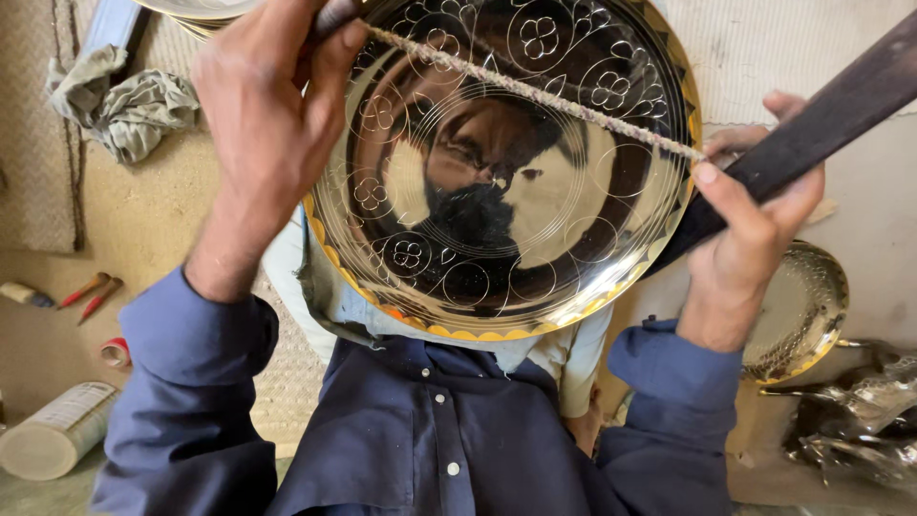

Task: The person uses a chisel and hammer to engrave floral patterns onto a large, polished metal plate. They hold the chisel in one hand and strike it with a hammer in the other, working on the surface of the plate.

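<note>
My left hand (272, 105) is closing its fingers (330, 53) around one end of a thin, rough grey abrasive rod (535, 91); my right hand (755, 225) is pinching the other end against a dark flat wooden bar (821, 119). The rod is crossing the upper face of a round engraved polished brass plate (506, 191), tilted up over my lap. Both wrists are raised, and the plate's scalloped rim is lying between them.

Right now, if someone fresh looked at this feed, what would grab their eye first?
The big polished brass plate with engraved flower circles fills the centre. A thin rod stretches across its top, the left hand gripping one end; the right hand grips a dark bar at the plate's right edge. A smaller brass dish lies lower right.
</note>
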